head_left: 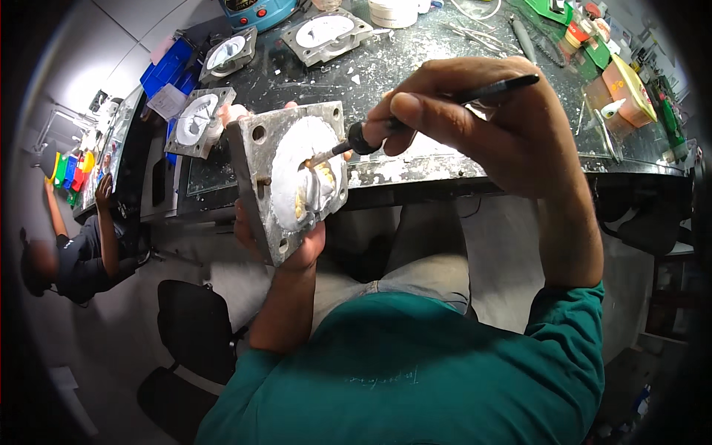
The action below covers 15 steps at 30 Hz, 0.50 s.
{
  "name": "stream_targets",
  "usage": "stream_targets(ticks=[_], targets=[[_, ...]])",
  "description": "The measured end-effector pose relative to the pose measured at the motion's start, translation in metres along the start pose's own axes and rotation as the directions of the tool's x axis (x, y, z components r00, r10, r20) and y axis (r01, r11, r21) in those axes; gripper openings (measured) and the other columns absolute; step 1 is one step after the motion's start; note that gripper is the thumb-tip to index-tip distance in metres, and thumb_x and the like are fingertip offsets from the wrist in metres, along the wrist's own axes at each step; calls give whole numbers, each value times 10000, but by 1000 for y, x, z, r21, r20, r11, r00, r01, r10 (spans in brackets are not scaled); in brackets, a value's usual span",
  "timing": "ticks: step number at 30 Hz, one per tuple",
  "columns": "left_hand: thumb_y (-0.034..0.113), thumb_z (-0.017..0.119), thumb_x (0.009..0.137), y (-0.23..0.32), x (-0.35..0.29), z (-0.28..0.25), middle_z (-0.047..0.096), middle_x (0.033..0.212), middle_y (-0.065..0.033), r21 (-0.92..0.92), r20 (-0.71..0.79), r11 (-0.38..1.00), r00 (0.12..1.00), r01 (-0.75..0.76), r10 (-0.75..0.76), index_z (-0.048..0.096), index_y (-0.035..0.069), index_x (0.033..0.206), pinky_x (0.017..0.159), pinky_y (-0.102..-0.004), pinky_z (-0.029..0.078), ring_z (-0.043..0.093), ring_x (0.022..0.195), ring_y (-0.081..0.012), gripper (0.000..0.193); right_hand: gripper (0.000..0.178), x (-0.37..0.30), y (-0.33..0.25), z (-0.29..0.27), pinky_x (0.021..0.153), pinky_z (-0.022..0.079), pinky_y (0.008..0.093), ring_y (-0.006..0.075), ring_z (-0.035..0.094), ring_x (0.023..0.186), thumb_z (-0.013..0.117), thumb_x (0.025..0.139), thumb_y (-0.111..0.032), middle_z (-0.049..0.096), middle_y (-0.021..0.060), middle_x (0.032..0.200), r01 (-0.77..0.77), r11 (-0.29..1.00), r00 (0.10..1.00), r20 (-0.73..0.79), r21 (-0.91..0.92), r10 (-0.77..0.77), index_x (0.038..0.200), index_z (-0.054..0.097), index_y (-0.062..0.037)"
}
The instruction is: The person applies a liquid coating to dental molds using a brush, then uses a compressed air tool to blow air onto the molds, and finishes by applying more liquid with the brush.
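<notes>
My left hand is wrapped around a grey metal dental flask half from below and behind, holding it tilted up off the bench. White plaster fills the flask, with a curved arch and yellowish patches in its middle. Between thumb and fingers, my right hand grips a slim brush with a black handle. The brush's brownish tip points down and left and appears to touch the plaster beside the arch. Most of my left fingers are hidden behind the flask.
Three more plaster-filled flask halves stand on the dark, white-specked bench. A blue device and a white tub are at the back. Rightward lies a yellow-orange container. Another person works at far left, near a black chair.
</notes>
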<state>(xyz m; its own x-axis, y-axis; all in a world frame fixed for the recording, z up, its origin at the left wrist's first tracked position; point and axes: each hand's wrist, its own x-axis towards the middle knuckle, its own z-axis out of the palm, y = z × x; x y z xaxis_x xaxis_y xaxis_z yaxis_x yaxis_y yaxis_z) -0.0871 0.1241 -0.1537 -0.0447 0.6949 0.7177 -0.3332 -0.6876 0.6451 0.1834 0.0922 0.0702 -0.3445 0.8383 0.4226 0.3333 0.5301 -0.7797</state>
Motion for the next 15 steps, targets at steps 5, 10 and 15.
stream_targets(ticks=[5,10,15], targets=[[295,572,1026,2,0,0,329,1599,-113,12,-11,1000,1000,-11,12,284,198,1552,1154,-589,407,405,1437,-351,608,234,0,1,1,745,591,305,177,721,809,650,1012,-143,759,136,918,91,989,996,-15,116,-89,999,743,72],[302,571,1024,5,2,3,339,1596,-118,-9,-37,1000,999,-1,1,299,174,1550,1148,-590,415,408,1436,-357,606,255,-3,0,4,759,595,312,187,729,815,643,1018,-158,759,151,923,91,985,996,-18,148,-89,1009,739,78],[346,558,1021,10,4,19,354,1591,-116,-162,-141,985,986,66,-89,332,144,1545,1148,-577,418,418,1431,-360,605,321,-7,11,5,766,595,320,203,734,821,594,1044,-203,760,160,929,56,984,998,-39,169,-50,1037,723,90]])
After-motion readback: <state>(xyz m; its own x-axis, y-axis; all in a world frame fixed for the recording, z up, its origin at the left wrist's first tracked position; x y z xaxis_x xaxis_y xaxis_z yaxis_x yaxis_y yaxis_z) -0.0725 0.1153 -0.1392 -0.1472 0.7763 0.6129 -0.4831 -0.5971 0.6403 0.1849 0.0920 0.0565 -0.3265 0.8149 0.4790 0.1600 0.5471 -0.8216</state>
